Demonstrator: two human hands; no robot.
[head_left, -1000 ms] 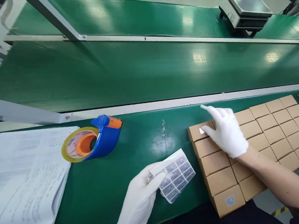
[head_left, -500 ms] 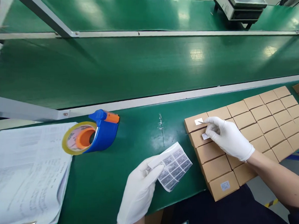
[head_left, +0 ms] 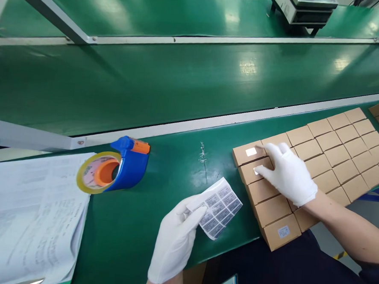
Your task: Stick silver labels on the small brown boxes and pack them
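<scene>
Where a green conveyor bench (head_left: 162,174) runs across the view, one platform scale (head_left: 302,9) is seen beyond it on a farther belt. A block of small cardboard boxes (head_left: 333,155) is laid out towards the bench's right end, with five boxes counted along its left edge; the full number cannot be told. One stack of printed papers (head_left: 31,209) is placed at the near left corner, and one blue tape dispenser (head_left: 133,164) with a roll of clear tape (head_left: 93,172) is set beside it. A gloved right hand (head_left: 286,176) is held open over the block, its fingertips (head_left: 265,169) resting on the second box from the far corner. Three white labels (head_left: 251,151) are seen on the boxes, one partly covered by those fingertips. A single label sheet (head_left: 220,208), with rows of small printed labels, is pinched by the gloved left hand (head_left: 173,239) on the bench, just left of the block.
</scene>
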